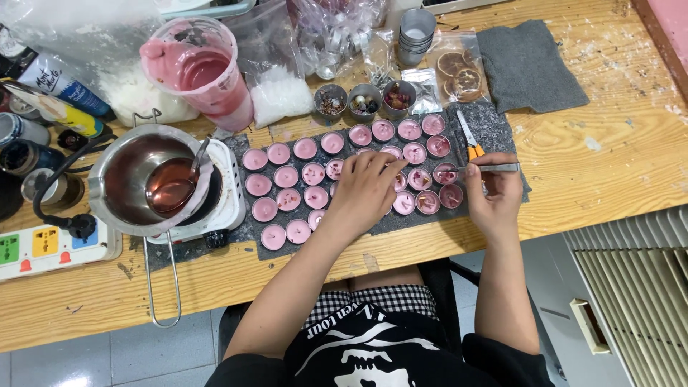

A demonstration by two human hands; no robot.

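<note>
The left hand (364,188) lies flat, fingers spread, over pink tealight candles (301,175) on the grey mat (494,129) mid-desk (609,165). At its 3 o'clock, the right hand (493,193) pinches metal tweezers (494,168), tips pointing to 9 o'clock at a candle.

Left hand (365,188) lies palm down, fingers spread and stretched forward; right hand (493,192) curls just beside it, fingertips pinched tight, both forearms reaching in from the near edge.
</note>
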